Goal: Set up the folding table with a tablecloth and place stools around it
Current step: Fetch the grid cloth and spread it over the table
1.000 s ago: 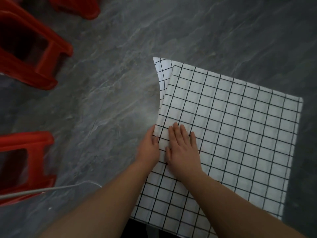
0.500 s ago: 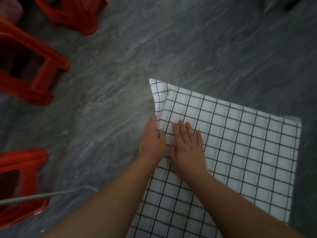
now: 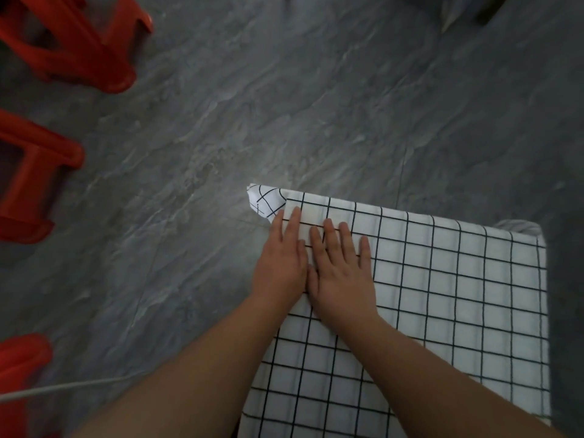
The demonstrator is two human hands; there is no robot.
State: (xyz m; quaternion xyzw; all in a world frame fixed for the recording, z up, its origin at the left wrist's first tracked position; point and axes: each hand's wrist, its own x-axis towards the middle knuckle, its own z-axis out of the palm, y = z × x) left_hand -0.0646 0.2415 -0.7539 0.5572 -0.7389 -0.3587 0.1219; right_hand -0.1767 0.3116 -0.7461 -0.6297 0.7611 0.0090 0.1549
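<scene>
On table, tablecloth [image 3: 442, 295] flat, left hand [image 3: 281, 263], right hand [image 3: 343, 273] pressing.

We see a grey, marble-veined stone floor [image 3: 316, 105] filling most of the view; a thin white cable [image 3: 63, 388] lies across the floor's lower-left part, running to the left edge; at the floor's top-right corner sits a dark, blurred object with a pale pointed piece [image 3: 450, 14], too unclear for us to identify.
</scene>
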